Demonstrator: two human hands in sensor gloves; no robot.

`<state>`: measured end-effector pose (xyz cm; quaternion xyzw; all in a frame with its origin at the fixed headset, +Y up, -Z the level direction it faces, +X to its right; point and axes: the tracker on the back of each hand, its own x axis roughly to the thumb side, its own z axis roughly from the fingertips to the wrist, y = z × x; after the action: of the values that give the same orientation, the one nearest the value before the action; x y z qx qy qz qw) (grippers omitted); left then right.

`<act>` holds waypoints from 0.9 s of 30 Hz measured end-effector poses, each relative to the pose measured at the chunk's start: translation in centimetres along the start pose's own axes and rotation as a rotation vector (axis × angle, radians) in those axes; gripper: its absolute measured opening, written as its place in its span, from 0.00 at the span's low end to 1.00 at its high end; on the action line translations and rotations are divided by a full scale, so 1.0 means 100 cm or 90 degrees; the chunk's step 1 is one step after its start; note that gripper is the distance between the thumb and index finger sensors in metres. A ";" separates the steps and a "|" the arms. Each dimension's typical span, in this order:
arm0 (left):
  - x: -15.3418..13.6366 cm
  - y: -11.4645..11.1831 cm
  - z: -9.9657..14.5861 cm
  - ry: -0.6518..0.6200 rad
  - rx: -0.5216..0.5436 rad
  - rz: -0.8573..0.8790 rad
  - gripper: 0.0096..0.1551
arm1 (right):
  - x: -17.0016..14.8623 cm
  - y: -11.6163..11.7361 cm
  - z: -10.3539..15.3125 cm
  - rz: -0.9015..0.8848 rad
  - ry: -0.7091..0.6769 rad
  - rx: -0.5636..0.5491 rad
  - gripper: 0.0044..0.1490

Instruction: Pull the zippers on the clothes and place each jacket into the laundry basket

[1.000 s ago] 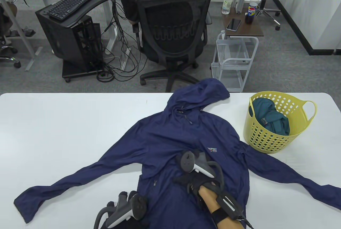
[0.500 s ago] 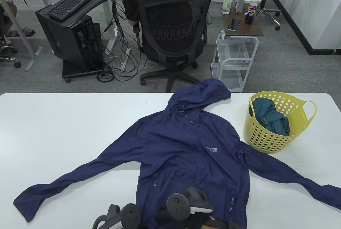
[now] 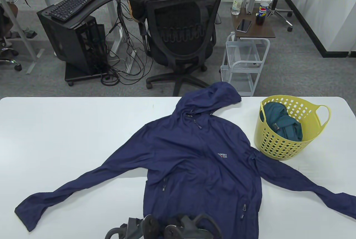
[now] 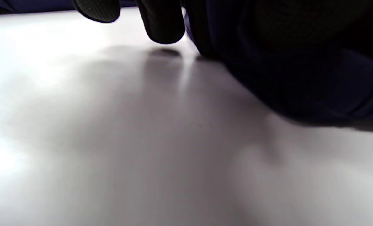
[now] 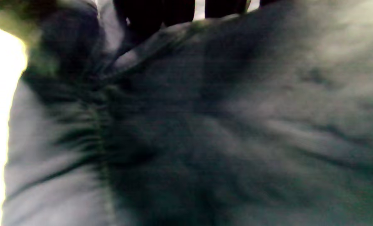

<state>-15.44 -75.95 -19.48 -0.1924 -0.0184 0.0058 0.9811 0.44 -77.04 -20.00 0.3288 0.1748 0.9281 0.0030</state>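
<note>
Navy jacket, one on the white table, lies flat with sleeves spread and its zipper pull up at the collar; a second, teal jacket already sits in the single yellow laundry basket just beside it. Two hands work the hem at the near edge: left hand and right hand, close together, grip not discernible. Gathering should take hem and body together, so no sleeve trails over the rim.

Two jackets are being counted, one navy jacket and one teal jacket, along with one yellow laundry basket, two bottles and two office chairs.
</note>
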 end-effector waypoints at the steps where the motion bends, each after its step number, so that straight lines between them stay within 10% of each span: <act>1: -0.003 0.003 0.002 0.023 0.042 -0.002 0.22 | -0.002 -0.002 0.000 -0.008 0.010 -0.021 0.39; 7: -0.011 0.016 0.012 0.082 0.171 -0.074 0.25 | -0.028 -0.022 0.008 -0.082 0.037 -0.052 0.29; 15: -0.030 0.020 0.015 -0.141 -0.067 -0.028 0.38 | -0.058 -0.040 0.027 -0.235 -0.077 -0.047 0.35; 20: -0.036 0.036 0.012 -0.270 -0.113 0.151 0.50 | -0.105 -0.055 0.032 -0.337 -0.002 -0.107 0.38; 27: -0.010 0.050 -0.046 -0.149 -0.045 0.223 0.42 | -0.163 -0.028 0.011 -0.269 0.185 -0.028 0.54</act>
<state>-16.29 -73.06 -25.69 -0.2251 -0.0987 0.1975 0.9490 13.61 -76.02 -30.05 0.1481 0.2176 0.9481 0.1786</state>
